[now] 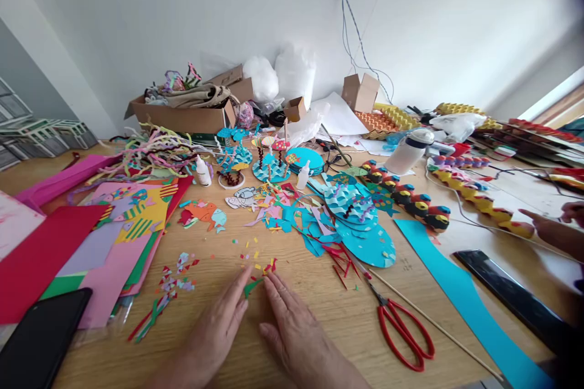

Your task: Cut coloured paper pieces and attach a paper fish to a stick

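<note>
My left hand (221, 316) rests on its edge on the wooden table (214, 273), fingers stretched out and slanting inward. Opposite it lies my right hand (292, 319), palm down, its fingers straight and held close together. Between the fingertips is a green paper scrap (250, 287), with small red and yellow bits (270, 266) just beyond. Neither hand grips anything. Left of my left hand there is a loose pile of paper snippets (176, 282) and thin strips (152, 319). Red-handled scissors (404, 328) lie to the right of my right hand, blades pointing away.
Coloured paper sheets (104, 255) and a phone (43, 334) fill the left side. Beyond my hands are paper fish (201, 213), glue bottles (203, 171) and blue discs (365, 243). A wooden stick (433, 322) and blue strip (465, 292) lie right, near another person's hand (552, 231).
</note>
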Demonstrator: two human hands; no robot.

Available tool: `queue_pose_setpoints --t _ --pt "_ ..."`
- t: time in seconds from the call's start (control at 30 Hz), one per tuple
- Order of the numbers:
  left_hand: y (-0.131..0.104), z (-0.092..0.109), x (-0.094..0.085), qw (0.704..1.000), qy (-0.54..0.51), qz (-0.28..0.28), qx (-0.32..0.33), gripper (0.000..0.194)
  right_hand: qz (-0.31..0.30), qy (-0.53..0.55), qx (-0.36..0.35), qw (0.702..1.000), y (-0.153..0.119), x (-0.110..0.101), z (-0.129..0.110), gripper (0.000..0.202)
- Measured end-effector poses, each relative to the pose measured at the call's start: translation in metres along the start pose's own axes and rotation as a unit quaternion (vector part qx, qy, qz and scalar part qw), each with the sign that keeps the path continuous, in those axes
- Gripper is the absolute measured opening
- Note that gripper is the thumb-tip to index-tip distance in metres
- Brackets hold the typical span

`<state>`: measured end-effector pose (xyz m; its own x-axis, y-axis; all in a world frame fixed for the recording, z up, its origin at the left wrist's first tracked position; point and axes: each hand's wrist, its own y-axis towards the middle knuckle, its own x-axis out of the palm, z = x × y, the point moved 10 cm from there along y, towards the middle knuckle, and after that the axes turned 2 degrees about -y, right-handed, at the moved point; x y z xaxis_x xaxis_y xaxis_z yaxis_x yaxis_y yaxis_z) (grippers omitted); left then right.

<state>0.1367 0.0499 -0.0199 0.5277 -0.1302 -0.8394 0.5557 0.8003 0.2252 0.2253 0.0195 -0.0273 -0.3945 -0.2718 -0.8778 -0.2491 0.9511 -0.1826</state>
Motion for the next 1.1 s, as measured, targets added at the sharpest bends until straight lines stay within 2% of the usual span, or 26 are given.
queue_pose_setpoints --t 0.1,0.2,0.33,0.4,0.5,0.63,0.7,0.8,0.87,0.93,1.1 --pt "0.000 -0.018 -0.022 0.996 -0.055 0.036 -0.060 0.043 0.027 0.003 -0.004 1.000 0.011 -0.019 0.004 0.056" --pt "0.001 -0.037 -0.029 0.986 -0.106 0.059 -0.115 0.041 0.037 0.003 -0.008 0.999 0.030 -0.030 0.008 0.055" --pt "0.009 -0.042 -0.027 0.961 -0.212 0.085 -0.156 0.042 0.011 -0.014 -0.020 1.000 0.058 -0.023 0.004 0.060" --pt "0.015 -0.042 -0.029 0.946 -0.259 0.104 -0.164 0.040 0.011 -0.037 -0.025 0.999 0.064 -0.020 0.000 0.061" --pt "0.021 -0.045 -0.041 0.931 -0.294 0.148 -0.158 0.035 0.022 -0.065 -0.064 0.996 0.057 -0.021 -0.012 0.057" --pt "0.021 -0.053 -0.054 0.934 -0.258 0.205 -0.137 0.030 0.051 -0.075 -0.111 0.990 0.050 -0.034 -0.031 0.045" --pt "0.017 -0.052 -0.056 0.941 -0.224 0.224 -0.118 0.027 0.070 -0.083 -0.121 0.987 0.058 -0.038 -0.039 0.046" --pt "0.012 -0.042 -0.061 0.954 -0.161 0.246 -0.066 0.024 0.072 -0.091 -0.133 0.984 0.078 -0.032 -0.047 0.049" --pt "0.008 -0.035 -0.064 0.957 -0.124 0.258 -0.035 0.024 0.064 -0.095 -0.134 0.984 0.086 -0.025 -0.048 0.050" --pt "0.005 -0.032 -0.067 0.958 -0.111 0.265 -0.023 0.023 0.056 -0.098 -0.139 0.984 0.082 -0.021 -0.046 0.050" --pt "0.001 -0.040 -0.078 0.944 -0.157 0.287 -0.054 0.021 0.032 -0.100 -0.139 0.985 0.046 -0.022 -0.029 0.048"
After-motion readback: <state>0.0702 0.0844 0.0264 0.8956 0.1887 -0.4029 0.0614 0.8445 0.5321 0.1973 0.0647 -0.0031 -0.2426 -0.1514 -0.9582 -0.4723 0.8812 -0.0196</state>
